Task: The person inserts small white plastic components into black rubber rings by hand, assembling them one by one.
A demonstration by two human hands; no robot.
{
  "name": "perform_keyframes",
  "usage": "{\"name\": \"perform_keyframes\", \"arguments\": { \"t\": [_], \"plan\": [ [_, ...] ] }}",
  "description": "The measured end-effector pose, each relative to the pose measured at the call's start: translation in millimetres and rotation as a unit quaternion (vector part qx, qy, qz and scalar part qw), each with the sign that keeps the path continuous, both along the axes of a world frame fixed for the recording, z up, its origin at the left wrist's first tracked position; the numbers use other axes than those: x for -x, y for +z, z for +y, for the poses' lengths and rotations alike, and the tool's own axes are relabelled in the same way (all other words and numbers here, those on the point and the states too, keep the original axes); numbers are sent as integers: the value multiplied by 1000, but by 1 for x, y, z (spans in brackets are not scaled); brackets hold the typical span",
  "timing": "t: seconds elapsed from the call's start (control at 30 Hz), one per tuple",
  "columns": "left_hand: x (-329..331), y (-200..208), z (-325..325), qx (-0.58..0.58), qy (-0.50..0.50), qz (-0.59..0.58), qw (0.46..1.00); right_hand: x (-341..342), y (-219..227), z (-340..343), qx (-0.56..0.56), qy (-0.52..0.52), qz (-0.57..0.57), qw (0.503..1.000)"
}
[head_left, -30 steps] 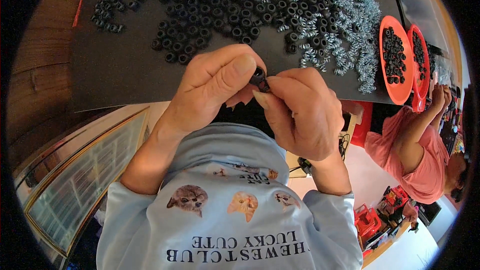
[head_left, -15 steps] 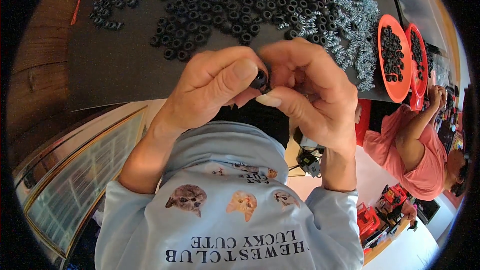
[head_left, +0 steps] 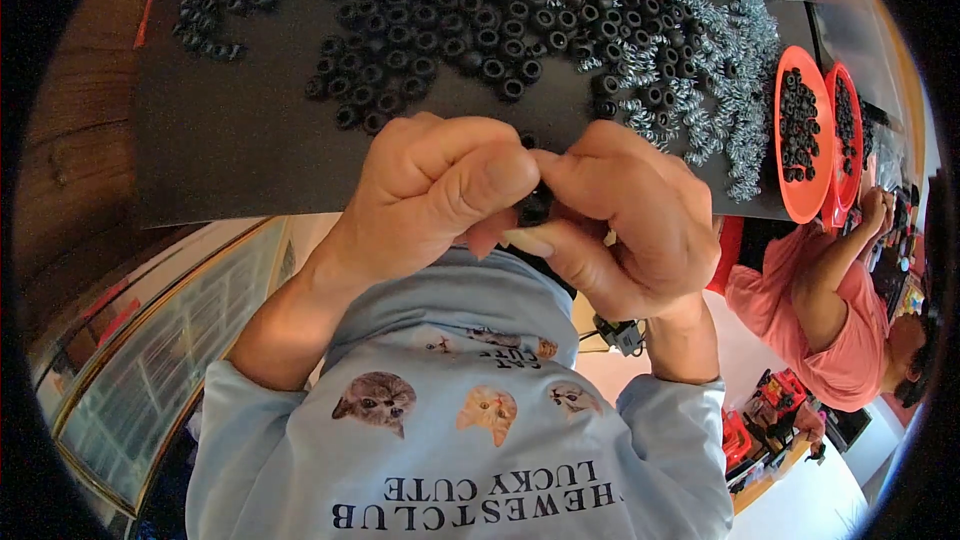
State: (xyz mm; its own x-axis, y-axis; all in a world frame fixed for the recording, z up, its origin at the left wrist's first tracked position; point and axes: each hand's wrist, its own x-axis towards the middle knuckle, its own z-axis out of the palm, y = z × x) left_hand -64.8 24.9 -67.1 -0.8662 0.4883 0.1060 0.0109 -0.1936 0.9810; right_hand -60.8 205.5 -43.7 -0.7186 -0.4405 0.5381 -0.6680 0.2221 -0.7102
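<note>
My left hand (head_left: 440, 178) is closed, thumb against curled fingers, around a small black round plastic part (head_left: 536, 205). The thumb and fingertips of my right hand (head_left: 632, 215) pinch at the same part from the other side. Most of the part is hidden between the fingers, so its shape cannot be fully made out. Both hands are over the near edge of the dark table, in front of my body. Beyond them lies a spread of black ring-shaped plastic parts (head_left: 490, 37), with a heap of small metal coil springs (head_left: 745, 90) to their right.
Two red-orange trays (head_left: 790, 195) holding small black parts stand at the right end of the dark table (head_left: 240, 150). Farther right sits another person (head_left: 815, 315) in a pink top, hands raised at a work area. A framed glass panel (head_left: 170, 360) is at lower left.
The fingers of my right hand have come down and closed in on the black part. My left hand keeps its hold. The table's contents shift slightly in view.
</note>
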Motion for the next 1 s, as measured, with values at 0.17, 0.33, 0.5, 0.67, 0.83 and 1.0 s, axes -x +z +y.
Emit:
{"name": "perform_keyframes", "arguments": {
  "t": [0.17, 0.33, 0.5, 0.67, 0.83, 1.0],
  "plan": [
    [1, -3, -2, -8, -7, 17, 1000, -2, -1, -4, -43, -19, 38, 998],
    [1, -2, 2, -20, 14, 23, 999, 0, -2, -4, -61, -32, 68, 995],
    [-3, -5, -2, -42, -3, -17, 999, 4, -2, -3, -54, -8, 92, 994],
    [-3, -8, -1, -56, 12, -33, 998, -3, -4, -8, -26, -53, 112, 992],
    [-5, -9, 2, -53, 13, -17, 998, -15, 2, -10, -62, -62, 68, 994],
    [-3, -8, 3, 245, 117, 271, 924, -15, 6, -14, -107, -103, 51, 988]
  ]
}}
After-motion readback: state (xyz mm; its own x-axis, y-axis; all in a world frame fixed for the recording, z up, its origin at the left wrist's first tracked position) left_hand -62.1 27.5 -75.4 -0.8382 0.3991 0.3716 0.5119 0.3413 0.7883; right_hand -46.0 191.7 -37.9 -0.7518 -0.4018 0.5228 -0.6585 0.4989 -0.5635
